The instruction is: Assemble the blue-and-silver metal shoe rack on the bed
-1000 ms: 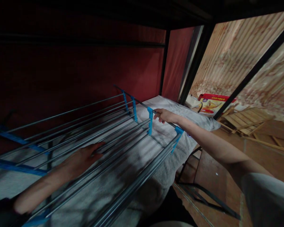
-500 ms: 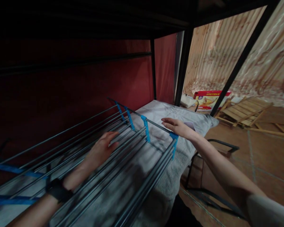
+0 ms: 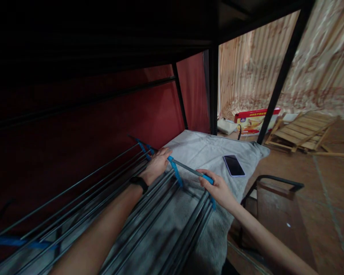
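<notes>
Now we're under the dark bunk frame (image 3: pixel 283 72), where the grey blanket (image 3: pixel 206 151) covers the bed and the metal drying rack (image 3: pixel 149 225) lies flat across it, its long rods running back toward us on the left. Both hands are clamped on the rack's end bar (image 3: pixel 189 169): our left hand (image 3: pixel 157 163) curled round it by a blue clip (image 3: pixel 176 173), our right hand (image 3: pixel 218 187) closed over the blue corner piece nearest the bed's edge. Just beyond, a phone (image 3: pixel 234 165) rests face up on the blanket.

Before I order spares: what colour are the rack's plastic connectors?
Bright blue connectors, clearest in the head view.
</notes>
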The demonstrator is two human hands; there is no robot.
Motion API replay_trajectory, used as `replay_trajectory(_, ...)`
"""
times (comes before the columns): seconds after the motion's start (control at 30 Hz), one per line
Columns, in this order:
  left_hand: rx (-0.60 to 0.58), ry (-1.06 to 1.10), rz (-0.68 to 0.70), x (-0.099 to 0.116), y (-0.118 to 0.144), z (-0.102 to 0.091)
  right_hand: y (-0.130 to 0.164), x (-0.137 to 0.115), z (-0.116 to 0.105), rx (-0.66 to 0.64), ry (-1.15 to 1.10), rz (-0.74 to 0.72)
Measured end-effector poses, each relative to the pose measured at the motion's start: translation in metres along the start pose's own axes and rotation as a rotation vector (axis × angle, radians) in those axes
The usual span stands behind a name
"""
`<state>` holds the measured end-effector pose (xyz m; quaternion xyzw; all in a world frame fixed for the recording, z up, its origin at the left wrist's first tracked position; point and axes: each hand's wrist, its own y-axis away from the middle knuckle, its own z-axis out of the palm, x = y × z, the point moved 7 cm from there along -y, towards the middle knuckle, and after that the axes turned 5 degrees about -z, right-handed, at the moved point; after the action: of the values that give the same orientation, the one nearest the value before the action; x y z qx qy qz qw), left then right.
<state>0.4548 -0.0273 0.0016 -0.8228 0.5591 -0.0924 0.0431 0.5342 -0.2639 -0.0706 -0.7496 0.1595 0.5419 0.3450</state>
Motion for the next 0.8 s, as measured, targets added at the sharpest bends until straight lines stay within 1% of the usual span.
replay_trajectory(0.13,-0.038,0.005,0.040,-0.005,-0.007,0.009,0.005,0.001,-0.001,0.034,0.010,-0.013)
replay_trajectory(0.27,-0.043,0.008,0.001,-0.007,-0.006,0.010,0.010,-0.002,-0.005,0.035,0.023,-0.011)
replay_trajectory(0.37,0.027,0.072,-0.053,-0.003,0.005,0.003,0.011,-0.001,-0.008,0.027,0.039,0.014)
replay_trajectory(0.47,0.127,0.144,-0.157,-0.003,0.028,-0.003,0.012,-0.002,-0.010,0.011,0.047,0.017)
replay_trajectory(0.5,0.138,0.162,-0.203,-0.004,0.036,-0.003,0.012,-0.002,-0.011,0.006,0.046,0.017)
replay_trajectory(0.53,0.123,0.174,-0.247,-0.005,0.045,0.001,0.014,-0.003,-0.012,0.003,0.045,0.019)
replay_trajectory(0.57,0.084,0.180,-0.281,-0.006,0.052,0.006,0.015,-0.003,-0.012,0.002,0.044,0.027)
replay_trajectory(0.63,-0.022,0.182,-0.309,-0.006,0.063,0.021,0.018,-0.002,-0.014,0.004,0.043,0.048)
replay_trajectory(0.7,-0.097,0.173,-0.313,-0.005,0.067,0.035,0.021,-0.002,-0.015,0.012,0.034,0.072)
replay_trajectory(0.8,-0.129,0.135,-0.326,-0.004,0.064,0.045,0.023,-0.001,-0.017,0.016,0.007,0.093)
